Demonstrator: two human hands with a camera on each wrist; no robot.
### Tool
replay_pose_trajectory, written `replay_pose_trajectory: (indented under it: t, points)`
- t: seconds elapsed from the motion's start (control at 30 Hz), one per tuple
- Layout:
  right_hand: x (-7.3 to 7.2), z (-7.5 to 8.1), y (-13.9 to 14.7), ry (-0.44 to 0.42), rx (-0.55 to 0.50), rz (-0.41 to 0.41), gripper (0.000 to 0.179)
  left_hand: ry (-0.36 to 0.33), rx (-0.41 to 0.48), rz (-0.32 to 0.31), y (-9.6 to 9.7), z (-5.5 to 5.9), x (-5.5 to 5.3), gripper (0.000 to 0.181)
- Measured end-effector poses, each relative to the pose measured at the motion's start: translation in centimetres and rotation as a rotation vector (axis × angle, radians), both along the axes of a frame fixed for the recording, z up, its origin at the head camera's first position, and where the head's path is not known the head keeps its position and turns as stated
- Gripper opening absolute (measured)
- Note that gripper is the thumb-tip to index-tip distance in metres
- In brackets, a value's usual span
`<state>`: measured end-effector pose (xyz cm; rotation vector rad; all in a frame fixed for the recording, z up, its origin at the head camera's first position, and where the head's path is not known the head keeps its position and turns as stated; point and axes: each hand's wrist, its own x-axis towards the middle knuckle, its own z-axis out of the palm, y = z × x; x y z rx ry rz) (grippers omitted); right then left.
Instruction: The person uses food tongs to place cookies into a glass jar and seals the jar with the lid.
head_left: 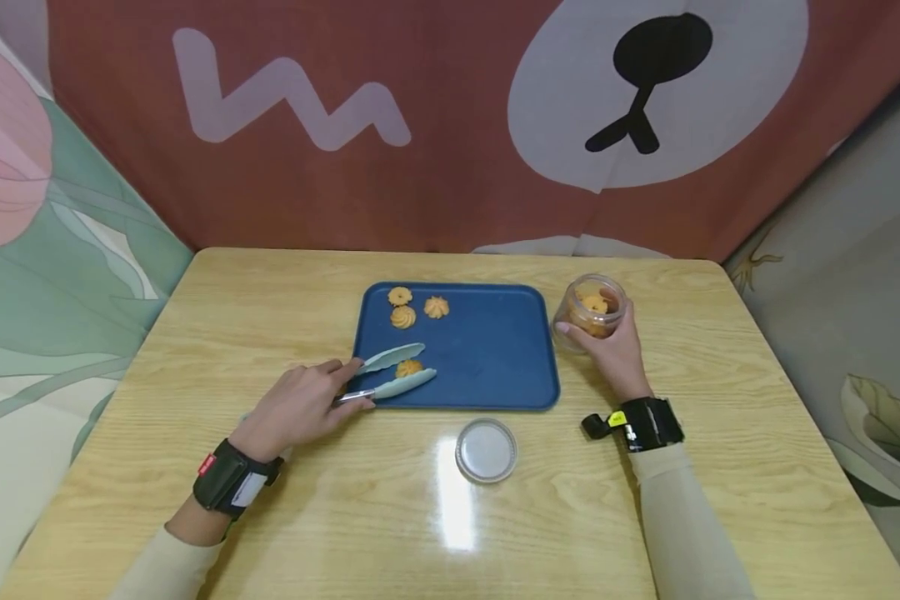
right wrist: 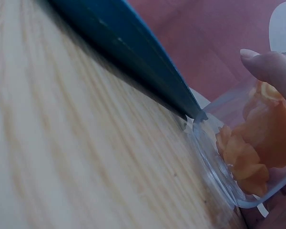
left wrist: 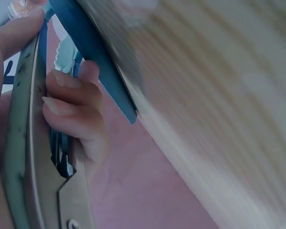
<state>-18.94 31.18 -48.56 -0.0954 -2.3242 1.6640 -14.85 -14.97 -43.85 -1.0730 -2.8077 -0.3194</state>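
My left hand [head_left: 300, 406] grips a pair of tongs [head_left: 412, 384] with pale green tips and a metal handle [left wrist: 40, 143]. The spread tips lie on either side of a piped cookie [head_left: 408, 367] near the front left of the blue tray [head_left: 487, 350]. On the right, my right hand [head_left: 621, 357] holds a clear jar [head_left: 567, 318] beside the tray, thumb on the near side. Several cookies [right wrist: 243, 162] lie inside this uncovered jar. Its base is at or very close to the table top; the right wrist view does not settle which.
Three more cookies [head_left: 402, 317] sit at the tray's back left. A round, clear-looking lid [head_left: 486, 451] lies on the wooden table [head_left: 360, 517] in front of the tray. Behind the table hangs a reddish-brown printed cloth [head_left: 450, 183].
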Motion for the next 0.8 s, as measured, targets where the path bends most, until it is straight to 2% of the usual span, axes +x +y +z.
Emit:
replay_pose_trajectory:
  t: [0.23,0.6,0.8]
  points:
    - [0.30,0.22,-0.18,-0.012,0.008,0.015,0.088,0.054,0.002,-0.015,0.05,-0.17,0.01,0.057]
    - [0.32,0.12,-0.13,-0.011,0.013,0.005,0.089,0.061,-0.020,-0.022,0.51,0.30,0.03,0.050]
    - [0.24,0.16,-0.13,-0.005,0.018,0.003,0.088,0.078,0.002,-0.032,0.81,0.70,-0.09,0.048]
